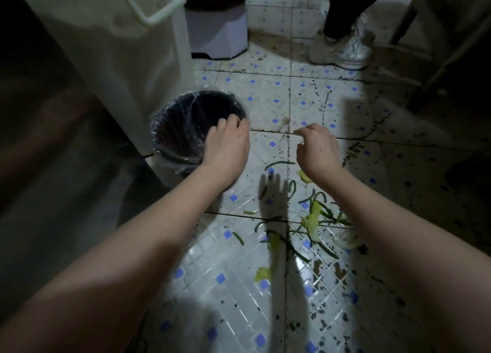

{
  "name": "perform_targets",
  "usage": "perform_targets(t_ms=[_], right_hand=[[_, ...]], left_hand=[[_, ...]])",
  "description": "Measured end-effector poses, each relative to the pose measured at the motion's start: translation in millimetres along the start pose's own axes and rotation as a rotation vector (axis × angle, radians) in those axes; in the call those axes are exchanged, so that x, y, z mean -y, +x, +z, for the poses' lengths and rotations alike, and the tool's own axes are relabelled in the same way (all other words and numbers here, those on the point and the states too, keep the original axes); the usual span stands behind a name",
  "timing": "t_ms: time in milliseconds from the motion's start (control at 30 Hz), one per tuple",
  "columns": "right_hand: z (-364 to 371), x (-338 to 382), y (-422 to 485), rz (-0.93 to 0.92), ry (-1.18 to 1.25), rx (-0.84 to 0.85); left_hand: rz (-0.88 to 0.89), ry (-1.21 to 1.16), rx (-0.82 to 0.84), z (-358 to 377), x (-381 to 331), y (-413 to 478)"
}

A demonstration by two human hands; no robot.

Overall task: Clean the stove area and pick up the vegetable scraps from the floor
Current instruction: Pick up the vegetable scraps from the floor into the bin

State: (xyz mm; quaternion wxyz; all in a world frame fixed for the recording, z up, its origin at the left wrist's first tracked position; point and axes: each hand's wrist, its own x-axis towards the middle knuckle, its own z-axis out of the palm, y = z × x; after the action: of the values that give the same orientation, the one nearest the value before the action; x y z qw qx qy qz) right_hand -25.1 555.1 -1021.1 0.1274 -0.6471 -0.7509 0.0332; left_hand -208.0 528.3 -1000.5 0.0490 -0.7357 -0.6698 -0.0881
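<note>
Hovering left hand [225,145] over lined bin [164,114], scraps [313,217] nearby

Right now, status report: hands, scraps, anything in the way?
Left hand over the bin, fingers curled, contents unclear. Right hand loose, empty. Scraps scattered on tiles near it. Someone's shoe ahead, clear of them.

The small round black bin lined with a clear plastic bag [183,124] stands on the pale tiled floor [265,92], under the fingers of the left hand [225,145], which reach its far right rim. The green vegetable scraps [310,219] lie on the floor nearer than the fingers of the right hand [317,148]. Beyond those fingers stands a person's white sneaker [345,52]; left of the bin, a tall cream plastic container [106,47]
</note>
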Motion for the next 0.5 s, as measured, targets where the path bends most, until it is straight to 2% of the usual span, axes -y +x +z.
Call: perform_targets(t_ms=[200, 333, 500], right_hand=[[7.5, -45.2, -12.9, 0.097, -0.028, 0.040], [18.9, -62.7, -17.5, 0.149, -0.013, 0.076], [40.9, -74.3, -21.2, 0.130, -0.018, 0.164]], left_hand=[[0.118, -0.123, 0.053, 27.4, -30.7, 7.4], [0.148, -0.117, 0.127, 48.0, -43.5, 11.8], [0.168, -0.091, 0.214, 75.5, -45.9, 16.9]])
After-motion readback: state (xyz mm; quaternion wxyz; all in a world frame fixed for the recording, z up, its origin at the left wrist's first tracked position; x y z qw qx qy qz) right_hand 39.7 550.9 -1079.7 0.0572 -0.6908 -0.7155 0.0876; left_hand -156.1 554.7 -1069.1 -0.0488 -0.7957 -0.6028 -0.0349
